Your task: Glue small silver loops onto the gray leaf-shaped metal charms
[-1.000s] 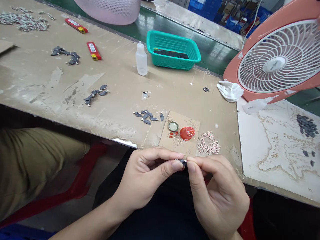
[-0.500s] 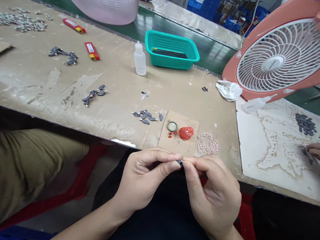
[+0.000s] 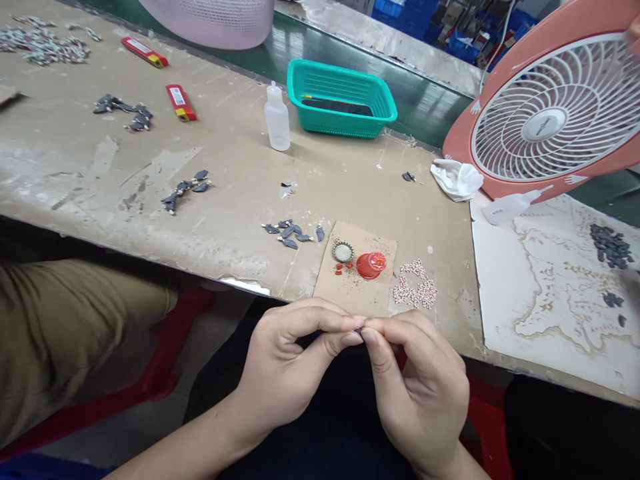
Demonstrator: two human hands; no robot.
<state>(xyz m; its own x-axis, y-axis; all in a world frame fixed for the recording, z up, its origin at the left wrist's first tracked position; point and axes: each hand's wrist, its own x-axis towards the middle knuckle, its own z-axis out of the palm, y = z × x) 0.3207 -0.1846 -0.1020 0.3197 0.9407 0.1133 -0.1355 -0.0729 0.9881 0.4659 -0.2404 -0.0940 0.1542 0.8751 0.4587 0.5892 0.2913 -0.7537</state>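
My left hand (image 3: pixel 290 363) and my right hand (image 3: pixel 423 387) meet fingertip to fingertip over my lap, just below the table edge. Both pinch one tiny dark piece (image 3: pixel 359 328) between thumb and forefinger; most of it is hidden. On the table right above the hands lies a cardboard patch (image 3: pixel 357 287) with a red cap (image 3: pixel 371 265), a metal bottle cap (image 3: pixel 343 251) and small red beads. A heap of pale small beads (image 3: pixel 415 288) lies to its right, and several dark leaf-shaped pieces (image 3: pixel 293 233) to its left.
A teal basket (image 3: pixel 342 99), a small squeeze bottle (image 3: pixel 277 119), two red lighters (image 3: pixel 181 102) and more dark pieces (image 3: pixel 185 189) lie farther back. A pink fan (image 3: pixel 555 110) leans at the right above a white tissue (image 3: pixel 457 179). A stained board (image 3: pixel 555 293) carries dark pieces. Someone's khaki leg (image 3: pixel 65 333) is at the left.
My hands have stayed pinched together and shifted slightly lower and left. Another person's hand that showed at the right edge over the board half a second ago is gone.
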